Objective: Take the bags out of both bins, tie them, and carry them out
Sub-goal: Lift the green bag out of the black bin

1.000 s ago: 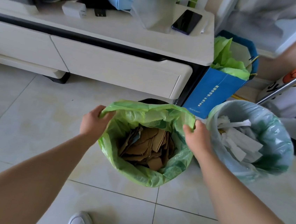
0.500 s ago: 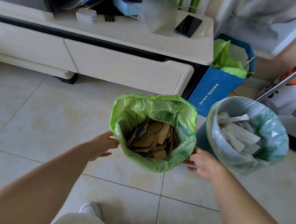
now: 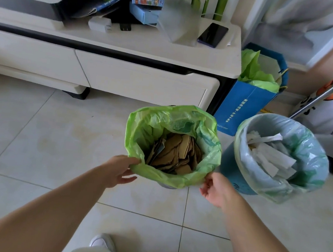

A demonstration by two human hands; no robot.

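A green bag lines the nearer bin on the floor and is filled with brown cardboard scraps. Its rim is folded out over the bin, which is almost hidden. My left hand pinches the near-left edge of the rim between thumb and fingers. My right hand holds the near-right edge, thumb on the plastic. To the right stands a blue bin lined with a pale blue-green bag full of white paper scraps.
A white low cabinet stands just behind the bins, with a phone and boxes on top. A blue paper bag with green plastic leans at its right end. A metal pole slants at far right. My shoes show below on the tiled floor.
Both hands left the sides of the green bag's rim and came down to its near edge. The rim now lies spread wider around the bin.
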